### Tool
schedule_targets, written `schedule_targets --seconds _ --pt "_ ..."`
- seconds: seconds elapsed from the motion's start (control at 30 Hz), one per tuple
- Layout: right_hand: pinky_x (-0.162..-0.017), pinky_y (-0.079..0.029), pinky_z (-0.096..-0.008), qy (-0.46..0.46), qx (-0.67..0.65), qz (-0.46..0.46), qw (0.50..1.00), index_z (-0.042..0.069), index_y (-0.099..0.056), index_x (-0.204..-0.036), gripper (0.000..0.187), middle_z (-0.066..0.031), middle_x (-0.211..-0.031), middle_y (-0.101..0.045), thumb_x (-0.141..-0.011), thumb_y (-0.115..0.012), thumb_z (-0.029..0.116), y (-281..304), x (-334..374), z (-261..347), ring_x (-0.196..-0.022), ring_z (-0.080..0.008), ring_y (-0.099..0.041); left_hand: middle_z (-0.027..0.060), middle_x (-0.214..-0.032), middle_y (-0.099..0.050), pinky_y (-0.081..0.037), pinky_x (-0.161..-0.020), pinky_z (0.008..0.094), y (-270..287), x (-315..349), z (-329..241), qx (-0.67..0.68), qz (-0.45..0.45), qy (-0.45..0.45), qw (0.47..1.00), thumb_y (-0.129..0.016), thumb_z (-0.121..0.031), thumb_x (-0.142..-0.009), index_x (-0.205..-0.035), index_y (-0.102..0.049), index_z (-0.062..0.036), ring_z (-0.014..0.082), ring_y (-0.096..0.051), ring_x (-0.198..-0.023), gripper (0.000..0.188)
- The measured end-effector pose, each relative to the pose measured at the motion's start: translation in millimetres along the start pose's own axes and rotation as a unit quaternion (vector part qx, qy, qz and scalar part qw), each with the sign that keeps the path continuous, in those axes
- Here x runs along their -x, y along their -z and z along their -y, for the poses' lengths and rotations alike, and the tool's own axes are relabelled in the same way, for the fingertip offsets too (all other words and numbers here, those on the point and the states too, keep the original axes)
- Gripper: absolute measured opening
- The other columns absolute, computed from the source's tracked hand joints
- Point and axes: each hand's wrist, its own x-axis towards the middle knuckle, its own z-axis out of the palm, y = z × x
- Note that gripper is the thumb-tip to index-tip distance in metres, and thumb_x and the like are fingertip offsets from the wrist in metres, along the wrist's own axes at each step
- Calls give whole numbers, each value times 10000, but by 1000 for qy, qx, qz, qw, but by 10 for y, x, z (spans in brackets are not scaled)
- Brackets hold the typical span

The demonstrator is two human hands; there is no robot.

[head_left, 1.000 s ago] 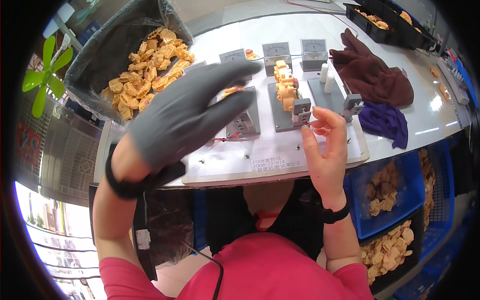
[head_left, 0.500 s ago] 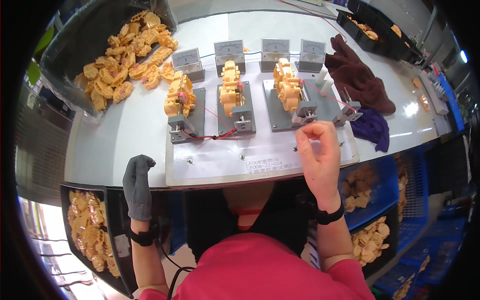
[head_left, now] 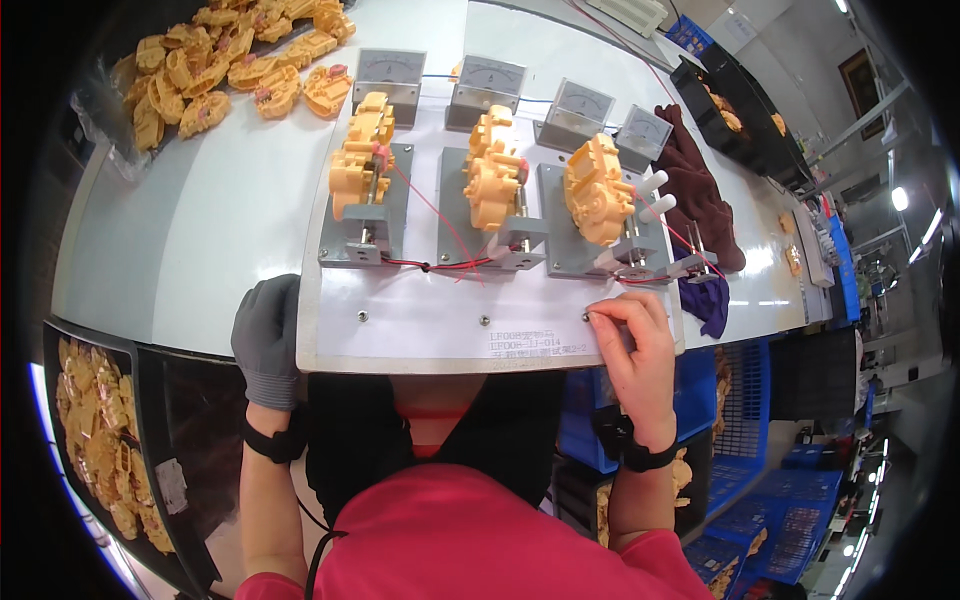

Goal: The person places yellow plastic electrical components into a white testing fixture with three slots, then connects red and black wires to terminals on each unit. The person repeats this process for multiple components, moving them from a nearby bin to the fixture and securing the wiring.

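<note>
Right-hand fingers (head_left: 624, 310) touch a metal knob (head_left: 586, 317) near printed lettering (head_left: 536, 345)

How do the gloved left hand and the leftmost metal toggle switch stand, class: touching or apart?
Apart: the head view shows a strip of white board between the gloved left hand and the leftmost metal toggle switch.

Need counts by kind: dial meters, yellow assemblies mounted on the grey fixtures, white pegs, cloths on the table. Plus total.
Dial meters: 4
Mounted yellow assemblies: 3
White pegs: 2
Cloths, one brown, one purple: 2
Total: 11
</note>
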Motion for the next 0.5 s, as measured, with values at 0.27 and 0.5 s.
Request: schedule_targets --seconds 0.27,0.5 --pt "-863 -449 -346 -34 -23 37 998 49 -711 -991 98 -93 -964 -609 -916 -662 92 18 -40 16 -948 -270 -577 116 -982 -693 -517 -792 377 -50 -87 41 -47 51 53 996 -618 -205 -897 -1066 -665 -86 319 -666 -925 213" --pt "-817 -449 -277 -14 5 47 999 10 -690 -1009 112 -63 -980 -585 -957 -612 72 25 -51 -23 -913 -178 -580 102 -970 -694 -519 -781 374 -45 -101 -65 -86 37 30 995 -613 -188 -889 -1085 -661 -101 312 -668 -915 220"
